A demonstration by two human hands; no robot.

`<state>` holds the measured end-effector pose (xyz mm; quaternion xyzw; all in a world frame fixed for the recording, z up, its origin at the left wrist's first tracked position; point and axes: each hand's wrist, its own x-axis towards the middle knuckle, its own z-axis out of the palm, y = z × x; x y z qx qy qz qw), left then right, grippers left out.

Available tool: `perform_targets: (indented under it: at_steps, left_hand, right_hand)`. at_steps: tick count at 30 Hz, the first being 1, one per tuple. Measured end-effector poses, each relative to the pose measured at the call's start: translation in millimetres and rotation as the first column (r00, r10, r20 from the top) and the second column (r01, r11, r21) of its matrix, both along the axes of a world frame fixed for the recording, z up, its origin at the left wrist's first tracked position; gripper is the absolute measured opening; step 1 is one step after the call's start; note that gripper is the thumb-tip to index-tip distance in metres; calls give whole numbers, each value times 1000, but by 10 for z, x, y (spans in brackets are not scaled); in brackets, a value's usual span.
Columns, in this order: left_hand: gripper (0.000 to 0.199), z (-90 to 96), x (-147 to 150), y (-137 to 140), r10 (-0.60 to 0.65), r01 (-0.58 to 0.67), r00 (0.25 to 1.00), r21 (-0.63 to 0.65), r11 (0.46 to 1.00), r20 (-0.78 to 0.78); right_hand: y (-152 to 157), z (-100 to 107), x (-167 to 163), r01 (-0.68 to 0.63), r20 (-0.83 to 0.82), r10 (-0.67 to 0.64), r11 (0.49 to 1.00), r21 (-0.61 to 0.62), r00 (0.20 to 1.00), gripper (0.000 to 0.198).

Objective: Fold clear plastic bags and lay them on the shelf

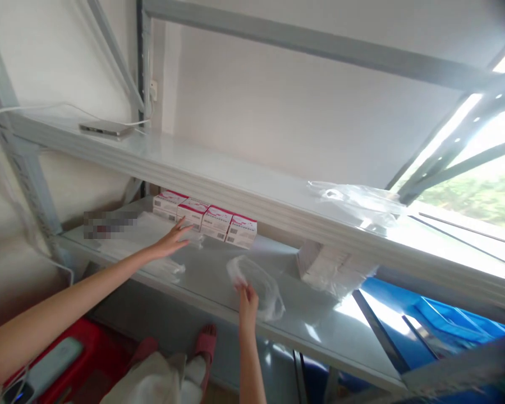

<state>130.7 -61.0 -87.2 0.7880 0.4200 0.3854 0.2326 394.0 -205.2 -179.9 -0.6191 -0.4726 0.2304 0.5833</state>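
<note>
From the head view we look down along a grey metal rack with two shelves. Our left hand [170, 240] reaches across the lower shelf [219, 292], fingers spread and loose, holding nothing; its fingertips touch the front of a row of four boxes [206, 219], white with pink bands, that stand side by side at the back of that shelf under the edge of the upper shelf [235, 179]. Just below the left hand lies a crumpled clear wrap [172, 269].

Our right hand [247, 306] comes up from below, nearer the shelf's front edge, and its fingertips pinch the rim of a clear bag [258, 283] that lies on the lower shelf, well apart from the boxes. To the right of the bag a white stack in clear film [328, 269] sits partly under the upper shelf.

On the upper shelf we see a flat grey device [105, 129] with a white cable at the left end and a clear bag heap [357, 202] toward the right. Below the rack we see a red bin [79, 359] at the left, blue crates [441, 325] at the right, and pink slippers [204, 342] on the floor between.
</note>
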Motion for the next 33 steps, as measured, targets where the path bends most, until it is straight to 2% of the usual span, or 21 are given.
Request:
perform_targets:
  at_steps: [3,6,9,12,17,19,22,24,27,30,33]
  left_hand:
    - [39,4,117,-488,-233,230,971,-59,972,-48]
    - [40,71,286,-996,-369,364,929,-132,922,-23]
    - [60,177,436,-1370,-380,383,924,-79,921,48]
    - [58,289,529,-1583,-340,340,937,9,940,85]
    - [38,428,542,-1733,-278,268,952,92,959,128]
    - [26,467,499,-1757,-299,287,940,93,953,162]
    - [24,490,410,-1780,-405,422,881,-20,906,246]
    - [26,465,362,-1786,-414,479,845,-135,868,339]
    - [35,364,333,-1758,-348,482,829,-245,841,437]
    - [33,245,346,-1695,-282,442,845,-298,846,454]
    - [31,171,374,-1653,-302,462,847,-324,826,437]
  right_hand:
    - [-138,230,-122,-122,-207,138,989,88,968,46]
    - [-319,478,-206,-210,-270,241,968,137,932,39]
    - [-499,662,-245,-268,-288,308,948,172,907,34]
    - [-657,765,-290,-282,-314,332,940,193,890,29]
    - [-856,829,-444,-282,-364,362,925,254,858,31]
    - [-919,828,-504,-298,-407,394,913,279,824,30]
    - [-1000,807,-568,-293,-466,390,918,268,795,30]
    - [-1038,790,-597,-279,-484,368,928,248,794,29]
    - [-1065,773,-638,-256,-497,348,935,245,795,27]
    - [-1071,762,-667,-268,-511,371,926,265,776,26]
    - [-1081,747,-672,-310,-493,409,910,274,768,25]
